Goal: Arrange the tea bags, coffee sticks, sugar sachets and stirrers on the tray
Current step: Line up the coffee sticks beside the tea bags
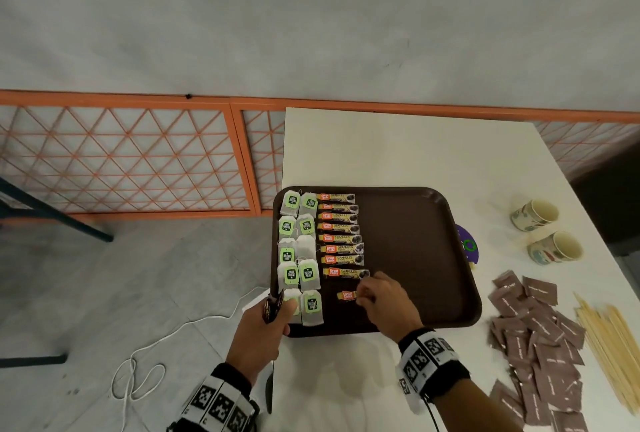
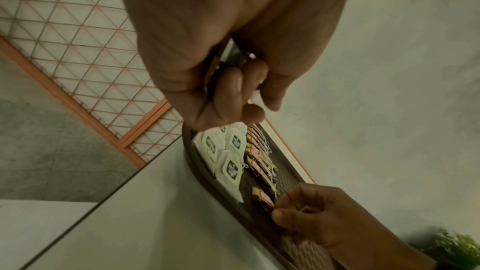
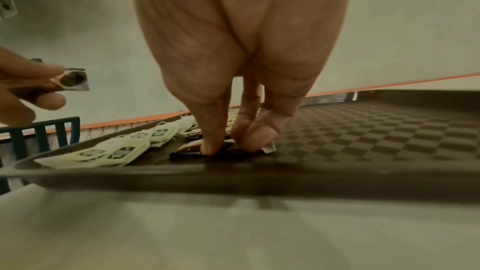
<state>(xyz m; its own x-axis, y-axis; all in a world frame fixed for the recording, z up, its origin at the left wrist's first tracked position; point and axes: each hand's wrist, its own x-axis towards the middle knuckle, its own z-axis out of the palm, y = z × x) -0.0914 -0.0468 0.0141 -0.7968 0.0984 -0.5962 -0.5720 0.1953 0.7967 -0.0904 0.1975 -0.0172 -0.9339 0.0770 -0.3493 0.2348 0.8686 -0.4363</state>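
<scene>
1. While the right hand [image 1: 384, 307] reached over the near part of the tray [image 1: 415, 224], its fingers [image 3: 210, 147] were curled down and pinching a single coffee stick [image 1: 346, 295] against the tray floor, just below the end of the coffee row.
2. Held at the tray's near left corner, the left hand [image 1: 263, 331] was closed around a small bundle of spare coffee sticks [image 3: 72, 82], their ends poking out past the fingertips.
3. Above the pinched stick, eight coffee sticks [image 1: 341, 237] lay flat in a neat column, each one crosswise and just beside the next.
4. To the left of that column, the tea bags [image 1: 299, 255] sat in two columns along the tray's left edge, green tags facing up; the nearest left bag was partly hidden by the left hand.
5. Most of the tray's right half showed bare brown checkered surface.
6. Off the tray, on the white table [image 1: 398, 147], a loose heap of brown sugar sachets [image 1: 540, 338] lay to the right, well apart from the tray.
7. Beside the sachets, at the far right, wooden stirrers [image 1: 609, 345] lay in a rough bundle.
8. Two paper cups [image 1: 543, 231] rested on their sides farther back on the table, and a purple disc [image 1: 467, 244] peeked out from under the tray's right rim.
9. Beyond the table stood an orange lattice fence [image 1: 138, 154], and a white cable [image 1: 156, 355] trailed over the grey floor.
</scene>
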